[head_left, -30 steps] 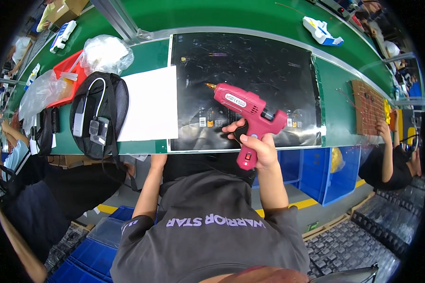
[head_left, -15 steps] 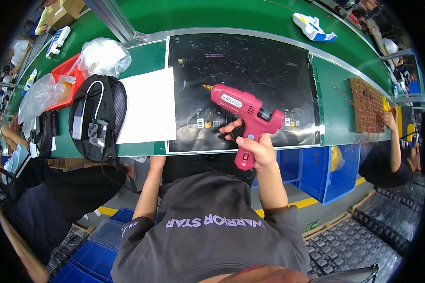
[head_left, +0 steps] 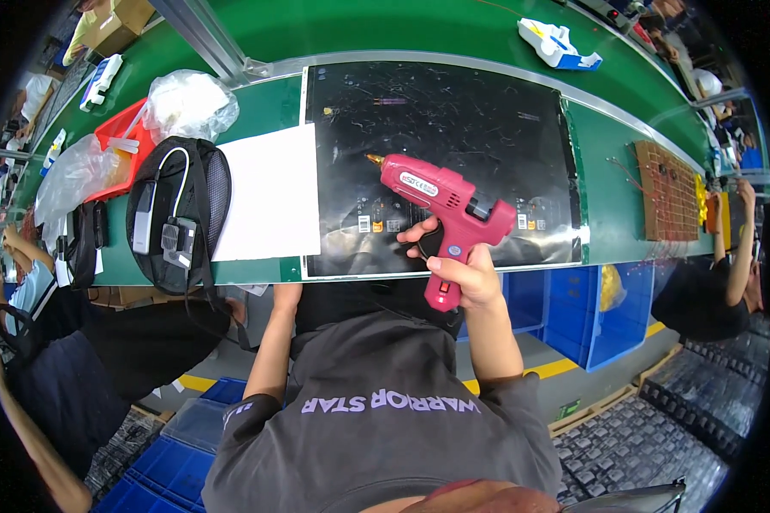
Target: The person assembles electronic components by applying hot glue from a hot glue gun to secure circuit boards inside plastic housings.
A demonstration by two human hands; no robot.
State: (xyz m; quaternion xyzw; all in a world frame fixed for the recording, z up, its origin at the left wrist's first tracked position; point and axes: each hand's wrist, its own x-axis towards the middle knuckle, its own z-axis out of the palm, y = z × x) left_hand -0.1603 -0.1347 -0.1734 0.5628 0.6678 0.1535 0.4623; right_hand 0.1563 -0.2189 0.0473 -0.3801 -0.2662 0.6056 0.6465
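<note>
My right hand [head_left: 470, 278] is closed around the handle of a pink hot glue gun [head_left: 449, 197] held over the bench. Its brass nozzle points to the far left, and my fingers curl at the trigger. Beneath the gun lies a shiny black mat [head_left: 436, 111] with scratches and small printed marks. Only the wrist end of my left hand [head_left: 287, 295] shows at the bench's front edge; its fingers are hidden under the edge. A white sheet [head_left: 269, 192] lies left of the mat.
A black mesh bag [head_left: 210, 188] with a white cable and a red bin [head_left: 115, 137] with plastic bags stand left. On the right is a brown board [head_left: 663, 192] with wires. Behind, a green belt carries a white-and-blue tray [head_left: 560, 44]. Blue crates [head_left: 565, 316] sit below. People work either side.
The white-and-blue tray at the back has shifted slightly left. At the right, another person's hands have moved up from the wired board. My hands and the glue gun stay nearly still.
</note>
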